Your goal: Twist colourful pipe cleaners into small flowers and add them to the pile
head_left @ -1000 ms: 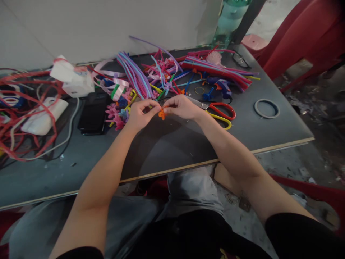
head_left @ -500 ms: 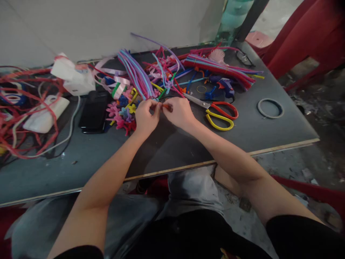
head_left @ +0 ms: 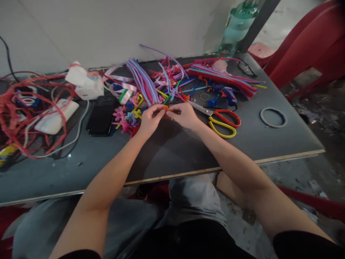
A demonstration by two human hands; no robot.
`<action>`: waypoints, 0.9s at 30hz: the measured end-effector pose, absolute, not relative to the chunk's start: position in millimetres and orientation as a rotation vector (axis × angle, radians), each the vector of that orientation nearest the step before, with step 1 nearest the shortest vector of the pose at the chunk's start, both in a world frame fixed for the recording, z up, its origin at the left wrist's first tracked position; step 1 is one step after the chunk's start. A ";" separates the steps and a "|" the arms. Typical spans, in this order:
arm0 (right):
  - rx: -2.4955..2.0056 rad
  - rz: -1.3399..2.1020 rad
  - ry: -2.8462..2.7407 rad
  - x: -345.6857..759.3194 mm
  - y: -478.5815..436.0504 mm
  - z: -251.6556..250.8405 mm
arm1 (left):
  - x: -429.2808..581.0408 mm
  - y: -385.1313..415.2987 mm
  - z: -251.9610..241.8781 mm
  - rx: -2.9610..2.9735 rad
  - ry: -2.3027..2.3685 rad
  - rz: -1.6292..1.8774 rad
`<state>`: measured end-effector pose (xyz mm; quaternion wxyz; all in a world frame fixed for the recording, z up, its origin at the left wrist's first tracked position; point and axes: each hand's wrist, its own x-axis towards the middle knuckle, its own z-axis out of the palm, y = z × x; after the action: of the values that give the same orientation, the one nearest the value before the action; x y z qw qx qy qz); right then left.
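over the grey desk, your left hand and right hand pinch a small orange piece between them, the scissors lie just beside your right hand, and beyond sit purple-and-blue stems, then a green bottle.

1 head-worn camera faces forward and down, near the flat dark-grey tabletop, with the bare left hand and bare right hand mid-frame.
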<state>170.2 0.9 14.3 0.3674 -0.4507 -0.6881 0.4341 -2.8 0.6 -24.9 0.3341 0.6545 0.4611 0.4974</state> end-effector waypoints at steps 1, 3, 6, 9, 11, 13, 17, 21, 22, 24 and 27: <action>-1.172 1.091 -1.765 170.0 -0.3 15.4 | -2.5 0.7 -24.7 1.695 1.188 1.293; -1.196 1.047 -1.741 169.8 -1.8 16.7 | -2.3 0.6 -24.2 1.691 1.175 1.283; -1.175 1.067 -1.699 169.6 -2.1 16.0 | -2.7 0.2 -23.5 1.680 1.194 1.297; -1.136 1.089 -1.693 168.8 -1.6 12.9 | -3.3 -0.4 -21.7 1.678 1.221 1.308; -1.124 1.079 -1.700 167.2 -1.4 9.7 | -3.4 -1.4 -19.4 1.707 1.241 1.316; -1.103 1.088 -1.666 165.0 -1.1 5.7 | -3.1 -2.4 -17.2 1.750 1.255 1.343; -1.053 1.186 -1.473 161.6 1.4 -1.8 | -2.2 -3.4 -16.2 1.806 1.305 1.360; -1.043 1.214 -1.496 160.8 3.9 -5.8 | -2.2 -4.7 -17.3 1.875 1.353 1.342; -1.051 1.202 -1.520 160.3 3.8 -6.5 | -2.1 -5.6 -17.1 1.900 1.357 1.347; -1.087 1.135 -1.556 158.4 2.9 -7.7 | -0.8 -8.4 -16.4 1.937 1.374 1.351; -1.139 0.989 -1.618 153.9 -0.1 -9.3 | 4.4 -13.0 -16.1 1.898 1.436 1.357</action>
<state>153.9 -0.1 -9.3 0.4483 -0.4604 -0.6537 0.3998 4.4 -13.0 -16.1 0.1997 0.6789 0.5135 0.4854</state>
